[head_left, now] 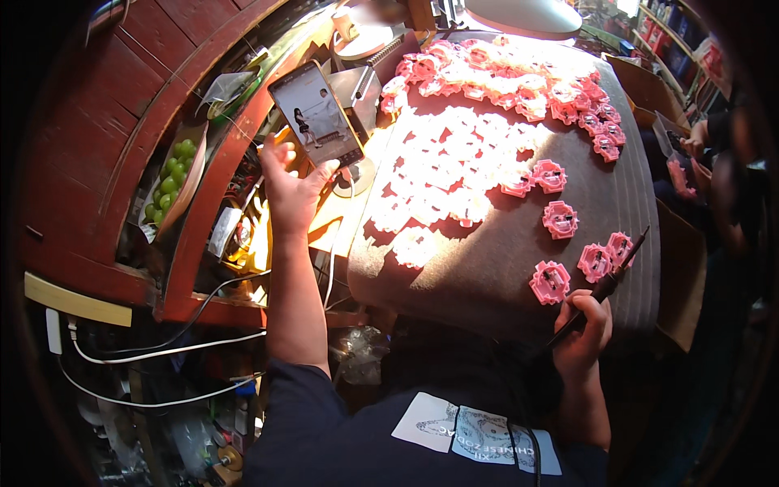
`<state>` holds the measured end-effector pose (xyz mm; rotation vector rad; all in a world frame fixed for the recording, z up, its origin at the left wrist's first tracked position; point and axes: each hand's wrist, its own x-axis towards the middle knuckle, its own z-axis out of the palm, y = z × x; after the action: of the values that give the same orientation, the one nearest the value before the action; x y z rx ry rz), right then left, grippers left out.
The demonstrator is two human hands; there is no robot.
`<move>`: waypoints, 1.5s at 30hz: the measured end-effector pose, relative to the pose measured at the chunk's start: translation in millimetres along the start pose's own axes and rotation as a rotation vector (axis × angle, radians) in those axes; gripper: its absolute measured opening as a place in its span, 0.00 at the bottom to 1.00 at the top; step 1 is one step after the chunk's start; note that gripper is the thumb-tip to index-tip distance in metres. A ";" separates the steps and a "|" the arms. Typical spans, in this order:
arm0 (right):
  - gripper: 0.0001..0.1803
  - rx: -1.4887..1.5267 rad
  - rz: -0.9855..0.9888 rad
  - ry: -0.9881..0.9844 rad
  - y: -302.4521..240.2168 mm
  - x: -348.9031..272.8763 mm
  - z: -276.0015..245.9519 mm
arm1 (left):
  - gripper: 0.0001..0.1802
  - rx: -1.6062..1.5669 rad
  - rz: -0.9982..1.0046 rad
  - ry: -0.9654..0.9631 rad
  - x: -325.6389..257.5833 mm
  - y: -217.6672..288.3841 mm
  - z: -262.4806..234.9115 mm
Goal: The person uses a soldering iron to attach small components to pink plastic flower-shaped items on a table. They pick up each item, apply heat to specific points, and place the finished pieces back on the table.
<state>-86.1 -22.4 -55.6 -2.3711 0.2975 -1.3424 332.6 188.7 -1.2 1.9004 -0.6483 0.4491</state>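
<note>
My right hand is closed round the dark handle of a soldering iron, its thin tip pointing up and right. Beside that tip lie two pink plastic housings with small dark and metal parts inside; another pink housing is just left of the handle. My left hand reaches to a smartphone propped upright at a tilt with its screen lit. The left thumb touches the phone's lower edge, while the other fingers are apart to its left.
Many more pink housings cover the far part of the grey mat, some washed out by bright light. A lamp hangs above. Green grapes sit in the red wooden frame at left. White cables hang below; another person's hand is at right.
</note>
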 end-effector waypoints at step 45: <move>0.21 0.182 0.155 -0.045 0.0 9.2 -7.4 | 0.19 -0.432 0.478 -0.772 -190.8 177.9 110.2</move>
<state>-87.6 -27.6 -45.1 -2.1773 0.3243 -1.1909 74.6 75.0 -27.3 1.4533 -1.5840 -0.1636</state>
